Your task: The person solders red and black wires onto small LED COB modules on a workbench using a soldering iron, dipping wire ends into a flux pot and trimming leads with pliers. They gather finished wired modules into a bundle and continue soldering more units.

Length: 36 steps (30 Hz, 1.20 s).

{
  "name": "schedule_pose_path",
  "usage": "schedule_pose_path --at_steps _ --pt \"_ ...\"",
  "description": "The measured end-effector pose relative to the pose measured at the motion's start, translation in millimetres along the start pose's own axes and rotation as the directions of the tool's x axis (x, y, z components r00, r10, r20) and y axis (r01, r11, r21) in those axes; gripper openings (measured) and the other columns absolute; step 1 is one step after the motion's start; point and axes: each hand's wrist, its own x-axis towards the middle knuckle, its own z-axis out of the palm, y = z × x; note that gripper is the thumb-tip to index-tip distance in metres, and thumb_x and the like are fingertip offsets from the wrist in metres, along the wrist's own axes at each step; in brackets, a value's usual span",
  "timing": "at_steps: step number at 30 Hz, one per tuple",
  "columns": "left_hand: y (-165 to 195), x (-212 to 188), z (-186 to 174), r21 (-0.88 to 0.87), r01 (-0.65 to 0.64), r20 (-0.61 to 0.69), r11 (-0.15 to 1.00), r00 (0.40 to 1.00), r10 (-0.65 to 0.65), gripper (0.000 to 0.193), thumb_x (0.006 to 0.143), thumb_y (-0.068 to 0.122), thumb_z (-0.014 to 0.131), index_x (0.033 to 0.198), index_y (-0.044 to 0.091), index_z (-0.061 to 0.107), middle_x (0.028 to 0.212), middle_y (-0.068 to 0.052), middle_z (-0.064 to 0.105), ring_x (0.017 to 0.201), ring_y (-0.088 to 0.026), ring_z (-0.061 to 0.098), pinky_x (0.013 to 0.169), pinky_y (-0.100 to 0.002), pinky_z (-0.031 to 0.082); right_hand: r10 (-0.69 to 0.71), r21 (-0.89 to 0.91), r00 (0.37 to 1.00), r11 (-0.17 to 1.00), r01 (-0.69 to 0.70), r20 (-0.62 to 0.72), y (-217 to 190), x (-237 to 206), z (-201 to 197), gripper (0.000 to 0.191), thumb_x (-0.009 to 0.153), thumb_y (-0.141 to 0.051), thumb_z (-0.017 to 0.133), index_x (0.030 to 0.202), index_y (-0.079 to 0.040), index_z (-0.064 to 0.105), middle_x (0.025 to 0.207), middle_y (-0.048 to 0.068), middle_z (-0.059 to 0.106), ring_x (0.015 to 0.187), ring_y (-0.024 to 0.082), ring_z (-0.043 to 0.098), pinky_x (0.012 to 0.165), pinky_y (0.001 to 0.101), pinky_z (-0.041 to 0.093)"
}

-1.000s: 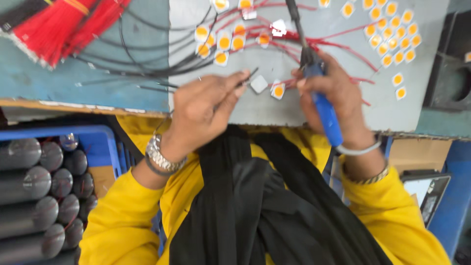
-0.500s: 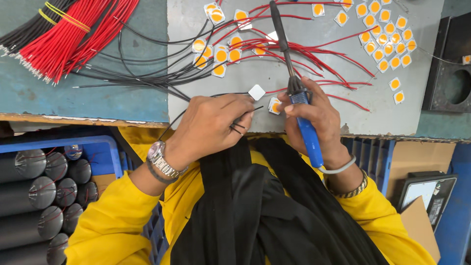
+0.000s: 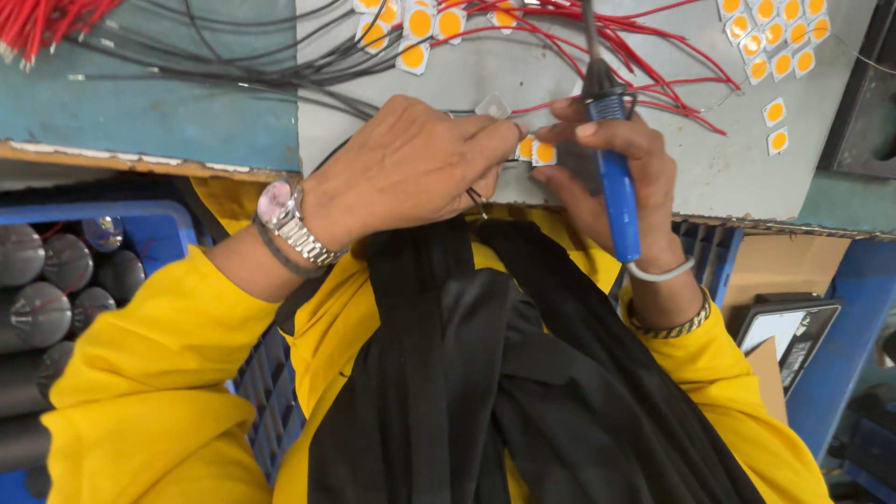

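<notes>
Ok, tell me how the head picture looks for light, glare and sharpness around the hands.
Head view: even, soft light with only faint shadow under the left hand and right hand; a bright glint on the wristwatch face; the blue-handled soldering iron and small orange-centred chips read sharp, while the dark cylinders at the left edge look softer and dim.

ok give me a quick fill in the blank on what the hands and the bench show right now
1. The right hand grips a soldering iron with a ____ handle.
2. The left hand wears a ____ on its wrist.
3. The small square chips on the grey plate have ____ centres.
4. The wires joined to the chips are ____.

Missing words: blue; watch; orange; red
</notes>
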Motion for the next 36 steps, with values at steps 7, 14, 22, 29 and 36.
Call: schedule_pose_path --at_steps 7,14,22,29,36 --pt "0 -4 4 0.054 -0.017 -0.049 0.998 0.999 0.019 0.020 0.090 0.016 0.071 0.099 0.010 0.055 0.080 -0.004 0.064 0.062 -0.030 0.064 0.051 -0.043 0.043 -0.040 -0.048 0.998 0.998 0.042 0.039 1 -8 -5 0.064 0.093 0.011 0.085 0.134 -0.011 0.041 0.141 0.018 0.059 0.116 0.027 0.071 0.101 0.0361 0.059" --pt "2 -8 15 0.136 -0.028 -0.141 0.990 0.989 0.047 0.020 0.091 0.019 0.071 0.101 0.011 0.055 0.083 -0.003 0.065 0.064 -0.029 0.065 0.053 -0.042 0.044 -0.076 -0.191 0.997 0.978 0.078 0.020 4 -3 4 0.054 0.099 0.012 0.080 0.132 -0.010 0.043 0.128 0.018 0.066 0.116 0.029 0.074 0.097 0.0349 0.061" --pt "5 -4 13 0.270 -0.047 -0.065 0.962 0.996 0.067 0.021 0.090 0.022 0.072 0.098 0.011 0.056 0.081 -0.003 0.064 0.056 -0.024 0.064 0.048 -0.039 0.045 -0.087 -0.139 0.991 0.988 0.073 -0.101 0 1 12 0.046 0.097 0.008 0.076 0.128 -0.009 0.046 0.126 0.019 0.067 0.114 0.030 0.073 0.096 0.0353 0.060" --pt "8 -6 14 0.262 -0.043 -0.074 0.964 0.995 0.064 0.031 0.087 0.021 0.071 0.112 0.004 0.063 0.088 -0.004 0.067 0.055 -0.022 0.061 0.050 -0.036 0.047 -0.014 -0.090 0.936 0.996 -0.018 -0.351 -13 -22 -15 0.028 0.113 -0.014 0.065 0.134 -0.006 0.050 0.113 0.021 0.073 0.102 0.030 0.076 0.093 0.0343 0.059" --pt "17 -7 20 0.288 -0.003 -0.096 0.957 0.995 0.032 0.026 0.089 0.019 0.071 0.108 0.002 0.065 0.103 -0.006 0.072 0.055 -0.020 0.060 0.052 -0.035 0.048 -0.007 0.007 0.832 1.000 0.014 -0.554 -9 -42 -46 0.053 0.104 -0.037 0.073 0.133 0.002 0.050 0.117 0.020 0.060 0.083 0.025 0.071 0.068 0.0322 0.061"
